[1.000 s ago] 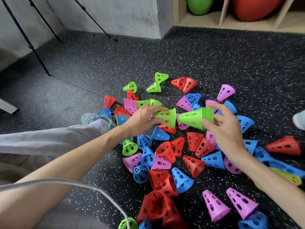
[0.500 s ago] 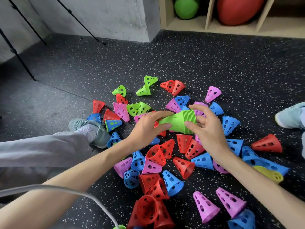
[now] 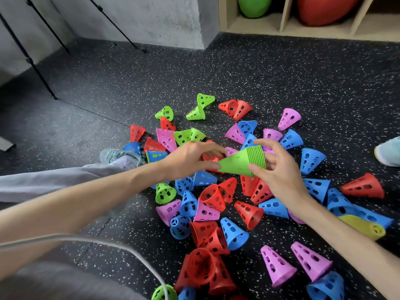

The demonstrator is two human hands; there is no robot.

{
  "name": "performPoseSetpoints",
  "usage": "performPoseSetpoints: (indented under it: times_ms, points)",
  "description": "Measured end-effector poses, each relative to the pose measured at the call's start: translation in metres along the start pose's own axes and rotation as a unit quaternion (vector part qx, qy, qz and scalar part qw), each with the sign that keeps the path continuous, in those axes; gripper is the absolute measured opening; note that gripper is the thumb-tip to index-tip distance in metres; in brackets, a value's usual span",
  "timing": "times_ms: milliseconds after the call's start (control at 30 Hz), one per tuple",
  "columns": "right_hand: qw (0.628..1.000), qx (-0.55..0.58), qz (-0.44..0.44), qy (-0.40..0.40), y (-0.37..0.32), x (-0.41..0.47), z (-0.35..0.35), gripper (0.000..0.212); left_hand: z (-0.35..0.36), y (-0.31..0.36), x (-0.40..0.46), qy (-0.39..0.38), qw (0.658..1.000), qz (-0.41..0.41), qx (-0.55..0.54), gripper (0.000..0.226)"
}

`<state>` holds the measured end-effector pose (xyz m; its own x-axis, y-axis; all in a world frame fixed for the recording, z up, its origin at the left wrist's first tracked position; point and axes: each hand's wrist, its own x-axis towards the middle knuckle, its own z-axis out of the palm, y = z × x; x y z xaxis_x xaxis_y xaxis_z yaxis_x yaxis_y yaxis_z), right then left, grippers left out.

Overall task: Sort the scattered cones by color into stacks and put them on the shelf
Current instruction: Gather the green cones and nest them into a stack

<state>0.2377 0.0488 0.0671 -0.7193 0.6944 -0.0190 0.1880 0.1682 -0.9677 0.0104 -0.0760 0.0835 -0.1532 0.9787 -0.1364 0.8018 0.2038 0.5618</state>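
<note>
A stack of green cones [image 3: 243,161] lies sideways in the air above the pile, its tip pointing left. My right hand [image 3: 279,169] grips the stack at its wide rim end. My left hand [image 3: 190,159] pinches the narrow tip end between thumb and fingers. Loose green cones [image 3: 189,136] lie just behind my left hand, with more green cones [image 3: 200,107] farther back and one green cone [image 3: 164,192] under my left wrist. Red, blue and pink cones lie scattered across the dark floor. The wooden shelf [image 3: 281,29] stands at the top right.
A green ball [image 3: 254,5] and a red ball [image 3: 326,9] sit in the shelf compartments. My leg and shoe [image 3: 121,156] stretch in from the left; another shoe [image 3: 388,153] is at the right edge. Black tripod legs [image 3: 30,59] stand at the back left. A grey cable [image 3: 129,250] crosses the foreground.
The single green cone held by my left hand has been slid onto the stack's tip. Both hands now hold one joined stack, and the view has shifted slightly.
</note>
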Motion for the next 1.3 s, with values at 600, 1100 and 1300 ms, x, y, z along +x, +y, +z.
performPoseSetpoints:
  times_ms: [600, 1100, 1300]
  points:
    - [1.000, 0.004, 0.026, -0.011, 0.011, -0.004, 0.002, 0.053, 0.019, -0.149, -0.100, -0.170, 0.952, -0.173, 0.185, 0.065]
    - [0.998, -0.015, 0.053, -0.010, 0.021, -0.003, 0.002, 0.055, 0.034, -0.152, -0.086, -0.183, 0.942, -0.177, 0.220, 0.076]
    - [0.998, -0.019, 0.055, -0.008, 0.018, -0.005, -0.001, 0.055, 0.055, -0.142, -0.083, -0.180, 0.947, -0.237, 0.118, 0.070]
